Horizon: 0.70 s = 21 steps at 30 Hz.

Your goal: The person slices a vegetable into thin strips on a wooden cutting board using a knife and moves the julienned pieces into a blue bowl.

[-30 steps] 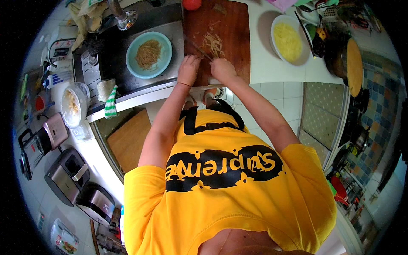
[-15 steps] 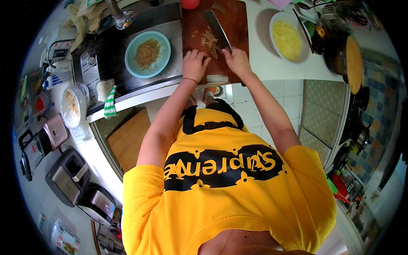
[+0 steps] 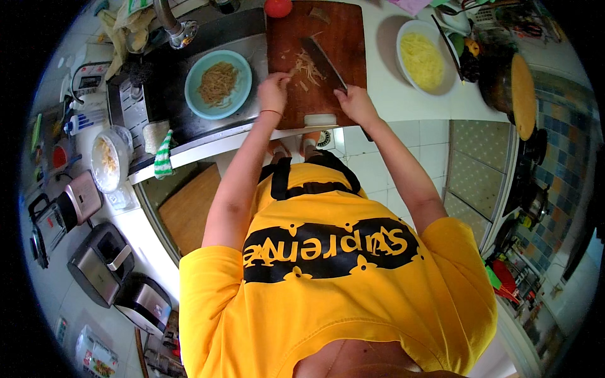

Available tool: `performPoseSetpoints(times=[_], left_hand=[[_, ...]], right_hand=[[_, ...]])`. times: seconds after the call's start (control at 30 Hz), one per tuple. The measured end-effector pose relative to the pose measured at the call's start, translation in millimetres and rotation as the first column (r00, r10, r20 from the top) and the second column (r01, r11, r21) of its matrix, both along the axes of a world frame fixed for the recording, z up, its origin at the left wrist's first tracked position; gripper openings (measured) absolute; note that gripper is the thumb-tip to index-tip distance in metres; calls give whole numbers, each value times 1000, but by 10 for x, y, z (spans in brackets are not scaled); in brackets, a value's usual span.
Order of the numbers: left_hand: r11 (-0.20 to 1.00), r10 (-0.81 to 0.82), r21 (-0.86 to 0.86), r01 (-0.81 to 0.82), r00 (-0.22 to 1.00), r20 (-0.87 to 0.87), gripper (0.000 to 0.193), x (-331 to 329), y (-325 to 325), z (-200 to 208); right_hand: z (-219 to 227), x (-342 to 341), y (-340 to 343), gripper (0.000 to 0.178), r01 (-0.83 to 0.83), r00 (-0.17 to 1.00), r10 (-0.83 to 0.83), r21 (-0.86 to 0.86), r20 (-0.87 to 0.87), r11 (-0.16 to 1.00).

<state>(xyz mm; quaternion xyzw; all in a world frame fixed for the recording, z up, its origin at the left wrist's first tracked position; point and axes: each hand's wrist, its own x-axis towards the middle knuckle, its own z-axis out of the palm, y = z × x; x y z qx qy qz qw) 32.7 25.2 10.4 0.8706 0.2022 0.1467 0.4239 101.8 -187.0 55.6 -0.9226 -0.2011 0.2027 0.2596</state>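
My right hand [image 3: 358, 104] is closed round the handle of a kitchen knife [image 3: 324, 62]. Its broad dark blade lies slantwise over the brown cutting board [image 3: 346, 38], tip pointing away to the left. Left of the blade lies a small heap of thin pale-brown shreds [image 3: 307, 68], with a few loose bits around it. My left hand [image 3: 273, 94], slightly blurred, is over the board's left edge, its fingertips drawn together beside the shreds; what they hold, if anything, cannot be made out. A light-blue bowl [image 3: 246, 101] of similar brown shreds stands left of this hand.
A white bowl [image 3: 452, 85] of yellow shreds stands on the counter to the right. At the board's far end are a red round item [image 3: 278, 7] and a flat brown piece [image 3: 319, 14]. The dark sink [image 3: 170, 94] and faucet [image 3: 183, 33] are left; a lidded pot [image 3: 498, 88] is far right.
My left hand has moved left from the near end of the shreds, and its fingers have drawn together. The knife has turned slightly and shifted a little nearer in my right hand.
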Motion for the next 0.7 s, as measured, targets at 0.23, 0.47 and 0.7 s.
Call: performPoseSetpoints(times=[0.23,0.47,0.7], left_hand=[[912,119,-398,-100,993,23,13,-241,609,112],[899,-125,-427,97,991,-38,14,-215,624,288],[907,-416,-13,420,893,-174,11,12,385,-72]], right_hand=[[7,-284,276,34,-227,923,216,3,-318,974],[-206,41,218,37,-227,949,217,-18,-228,974],[249,289,168,35,77,930,-63,24,-363,997]])
